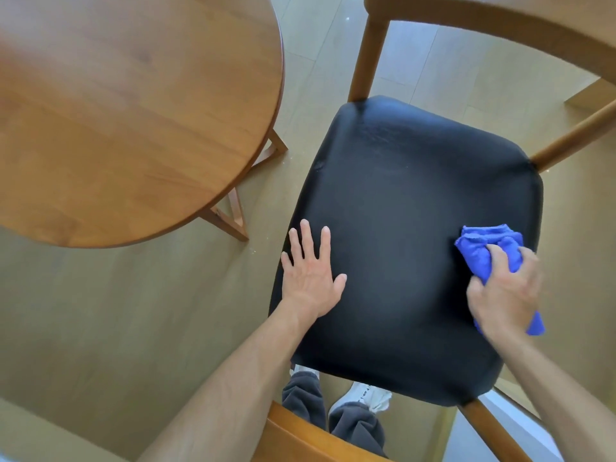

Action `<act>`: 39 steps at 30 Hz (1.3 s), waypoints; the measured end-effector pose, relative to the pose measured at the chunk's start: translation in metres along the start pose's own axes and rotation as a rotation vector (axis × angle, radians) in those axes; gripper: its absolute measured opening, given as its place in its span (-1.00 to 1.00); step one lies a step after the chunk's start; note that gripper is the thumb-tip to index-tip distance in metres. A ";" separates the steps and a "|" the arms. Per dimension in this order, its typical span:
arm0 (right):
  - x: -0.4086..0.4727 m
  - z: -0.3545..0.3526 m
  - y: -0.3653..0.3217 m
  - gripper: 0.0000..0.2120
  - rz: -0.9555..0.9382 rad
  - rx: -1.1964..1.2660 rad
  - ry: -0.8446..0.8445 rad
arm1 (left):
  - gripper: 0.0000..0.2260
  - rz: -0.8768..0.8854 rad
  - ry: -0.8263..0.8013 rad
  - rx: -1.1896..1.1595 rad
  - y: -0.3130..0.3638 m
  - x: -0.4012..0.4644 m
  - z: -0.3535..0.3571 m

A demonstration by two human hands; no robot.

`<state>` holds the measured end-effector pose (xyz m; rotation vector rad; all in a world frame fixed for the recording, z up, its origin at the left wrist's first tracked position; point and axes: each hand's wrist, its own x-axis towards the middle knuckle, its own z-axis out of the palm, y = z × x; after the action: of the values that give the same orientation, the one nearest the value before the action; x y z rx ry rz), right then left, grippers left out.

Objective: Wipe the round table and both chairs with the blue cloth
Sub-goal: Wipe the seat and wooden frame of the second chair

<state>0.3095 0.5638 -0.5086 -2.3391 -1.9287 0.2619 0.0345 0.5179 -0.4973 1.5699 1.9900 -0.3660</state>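
Observation:
A chair with a black padded seat [406, 228] and a brown wooden frame [370, 58] stands below me. My right hand [503, 291] grips the bunched blue cloth [483, 248] against the seat's right edge. My left hand [310, 275] lies flat with fingers spread on the seat's left edge. The round wooden table [133, 111] fills the upper left, beside the chair. No other chair is in view.
The chair's curved wooden backrest [296, 435] sits near the bottom edge, with my legs and white shoes [363, 395] behind it. Table legs [233, 211] stand on the light wood floor [100, 311] between table and chair.

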 end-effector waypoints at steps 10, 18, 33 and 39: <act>-0.086 0.030 -0.091 -0.60 -0.563 0.006 -0.030 | -0.53 0.122 -0.122 -0.179 -0.041 0.000 -0.034; -0.109 -0.022 -0.133 -0.54 -0.762 0.302 -0.453 | -0.57 0.035 -0.120 -0.143 -0.068 -0.036 -0.055; -0.274 -0.134 -0.215 -0.57 -0.764 0.155 -0.268 | -0.64 -0.118 0.057 -0.308 -0.100 -0.140 -0.132; -0.277 -0.130 -0.181 -0.56 -0.766 0.096 -0.184 | -0.67 -0.062 0.124 -0.273 -0.089 -0.182 -0.134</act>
<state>0.1097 0.3313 -0.3283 -1.4007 -2.6408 0.4832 -0.0595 0.4212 -0.2956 1.3901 2.0851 -0.0177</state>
